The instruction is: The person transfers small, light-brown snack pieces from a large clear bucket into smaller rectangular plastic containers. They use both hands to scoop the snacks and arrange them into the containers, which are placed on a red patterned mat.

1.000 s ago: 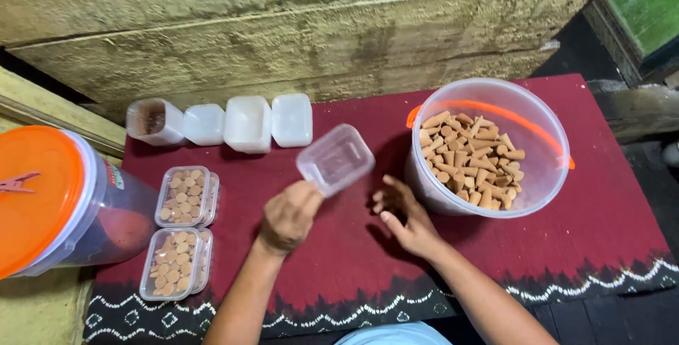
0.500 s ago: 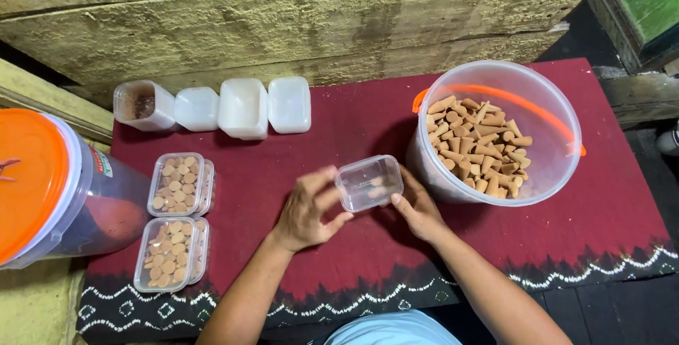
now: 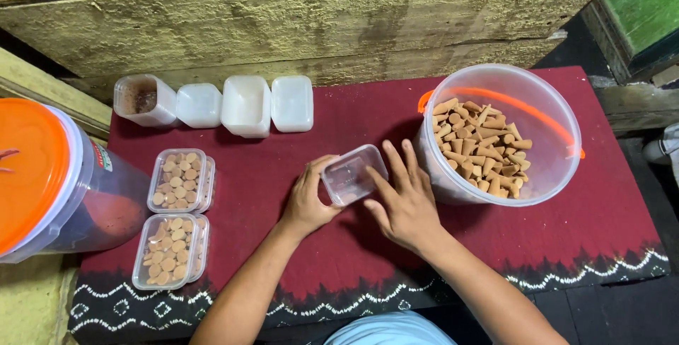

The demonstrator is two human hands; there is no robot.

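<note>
My left hand (image 3: 308,198) grips a small clear plastic box (image 3: 353,174), which is tilted on its side just above the dark red cloth (image 3: 283,175). My right hand (image 3: 403,200) rests beside it with fingers spread, the fingertips touching the box's right side. Just to the right stands a clear plastic bucket (image 3: 552,115) with an orange handle, partly filled with tan cone-shaped pieces (image 3: 481,147).
Two filled clear boxes of tan pieces (image 3: 178,180) (image 3: 170,250) lie at the left. Several white empty containers (image 3: 244,104) line the back by a rough wall. A large orange-lidded bucket (image 3: 35,175) stands at far left. The cloth's patterned edge runs along the front.
The left hand brought the clear box down from a raised position and tilted it toward the body. The right hand moved up against the box. The view shifted slightly.
</note>
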